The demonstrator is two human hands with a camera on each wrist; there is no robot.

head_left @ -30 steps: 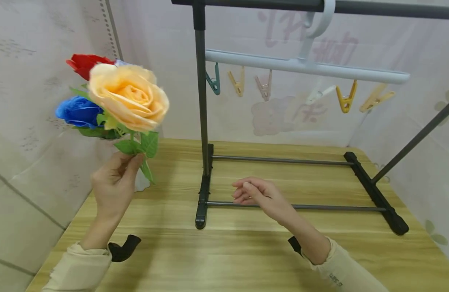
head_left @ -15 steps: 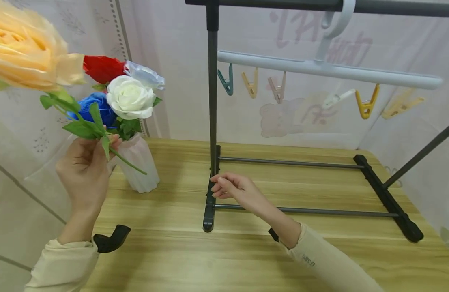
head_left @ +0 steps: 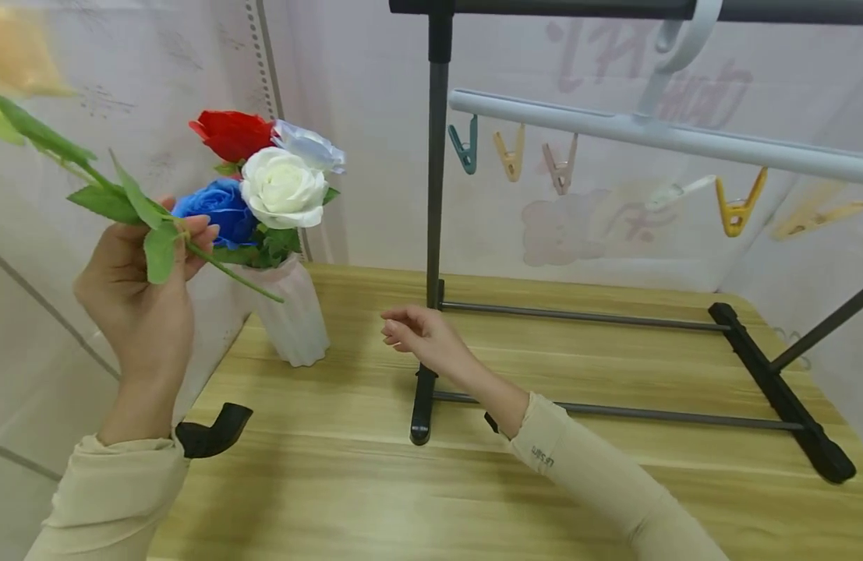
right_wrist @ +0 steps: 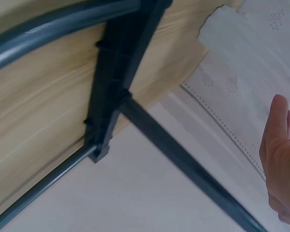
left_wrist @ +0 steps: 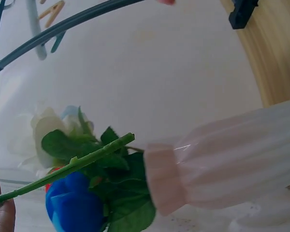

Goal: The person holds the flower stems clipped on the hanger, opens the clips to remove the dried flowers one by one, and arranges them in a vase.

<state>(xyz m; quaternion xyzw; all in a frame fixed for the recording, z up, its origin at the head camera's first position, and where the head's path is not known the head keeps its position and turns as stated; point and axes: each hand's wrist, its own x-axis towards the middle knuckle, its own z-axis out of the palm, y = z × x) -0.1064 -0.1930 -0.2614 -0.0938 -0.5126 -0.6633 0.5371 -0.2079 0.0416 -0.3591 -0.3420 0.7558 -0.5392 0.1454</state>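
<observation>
My left hand (head_left: 139, 304) pinches the green stem of an artificial peach rose (head_left: 17, 54), whose blurred bloom is cut off at the upper left of the head view. The stem's free end (left_wrist: 106, 149) points right, toward the vase. Just beyond stands a pale pinkish-white vase (head_left: 294, 319) with red (head_left: 231, 136), blue (head_left: 217, 210), white (head_left: 284, 187) and pale blue roses (head_left: 310, 146) in it. Holding nothing, my right hand (head_left: 427, 339) hovers by the rack's left post, its fingers loosely bent; it also appears in the right wrist view.
A dark metal rack (head_left: 436, 179) stands on the wood-grain table (head_left: 333, 491). From its top bar hangs a light blue hanger (head_left: 578, 115) with several coloured clothespins (head_left: 740, 202). Patterned white curtains (head_left: 361, 156) close off the back and sides.
The peach rose has tilted from upright to leaning left, its stem end swinging right toward the vase. My right hand has moved left, and the vase has come into view.
</observation>
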